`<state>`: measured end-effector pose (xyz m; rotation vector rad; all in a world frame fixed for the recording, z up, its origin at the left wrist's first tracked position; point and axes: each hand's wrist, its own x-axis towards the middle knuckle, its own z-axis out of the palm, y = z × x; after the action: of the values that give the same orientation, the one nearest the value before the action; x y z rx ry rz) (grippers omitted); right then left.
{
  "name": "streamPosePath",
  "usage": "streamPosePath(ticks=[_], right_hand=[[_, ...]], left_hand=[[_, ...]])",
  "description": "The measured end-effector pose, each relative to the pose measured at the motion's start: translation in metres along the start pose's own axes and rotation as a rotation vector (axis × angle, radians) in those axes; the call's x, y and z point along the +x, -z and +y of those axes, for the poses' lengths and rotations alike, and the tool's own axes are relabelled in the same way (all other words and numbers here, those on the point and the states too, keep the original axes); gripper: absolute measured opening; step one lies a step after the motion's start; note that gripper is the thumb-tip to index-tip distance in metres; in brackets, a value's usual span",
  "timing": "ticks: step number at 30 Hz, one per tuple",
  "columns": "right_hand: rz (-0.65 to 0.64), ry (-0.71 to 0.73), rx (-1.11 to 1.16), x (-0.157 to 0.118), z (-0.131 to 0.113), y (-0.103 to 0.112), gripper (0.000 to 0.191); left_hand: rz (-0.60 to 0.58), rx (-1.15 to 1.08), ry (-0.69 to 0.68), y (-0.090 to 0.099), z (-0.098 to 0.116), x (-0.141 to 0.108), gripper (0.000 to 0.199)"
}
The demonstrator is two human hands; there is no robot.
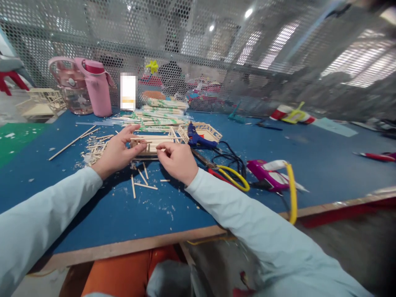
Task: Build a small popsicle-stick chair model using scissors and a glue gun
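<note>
A small model built of thin wooden sticks (154,147) lies on the blue table between my hands. At its left end, the thumb and fingers of my left hand (116,152) are closed on a thin wooden stick (149,142). My right hand (179,161) is at the model's right front, thumb and forefinger pinched together; whatever is between those fingertips is too small to make out. Short loose sticks (145,186) lie in front of the model, and more cut sticks (95,148) are heaped by my left hand.
Behind are bagged sticks (163,112), a pink bottle (98,90) and a clear pink jug (76,93). To the right lie a blue glue gun (201,140), yellow-handled scissors (235,177), a purple glue gun (266,175) and black cable (232,159). A perforated metal screen (198,53) closes the back.
</note>
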<state>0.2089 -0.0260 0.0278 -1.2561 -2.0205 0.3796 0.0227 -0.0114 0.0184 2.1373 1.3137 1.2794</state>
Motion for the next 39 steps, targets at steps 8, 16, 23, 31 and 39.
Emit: streamPosePath(ticks=[8, 16, 23, 31, 39], right_hand=[[-0.110, -0.390, 0.950, 0.012, -0.010, -0.024, 0.020], [-0.016, -0.357, 0.791, 0.016, -0.008, -0.028, 0.014], [-0.004, -0.313, 0.701, 0.015, -0.011, -0.026, 0.014], [-0.042, -0.256, 0.712, 0.014, -0.007, -0.024, 0.025], [-0.031, -0.261, 0.770, 0.013, -0.005, -0.024, 0.018]], left_hand=[[-0.023, 0.027, -0.027, 0.002, -0.002, 0.001, 0.029], [-0.011, 0.033, -0.008, 0.002, 0.002, 0.001, 0.033], [0.011, -0.094, 0.015, 0.000, -0.001, -0.001, 0.033], [0.034, -0.048, -0.011, 0.001, 0.003, 0.000, 0.026], [0.044, -0.114, 0.027, -0.001, 0.000, -0.001, 0.027]])
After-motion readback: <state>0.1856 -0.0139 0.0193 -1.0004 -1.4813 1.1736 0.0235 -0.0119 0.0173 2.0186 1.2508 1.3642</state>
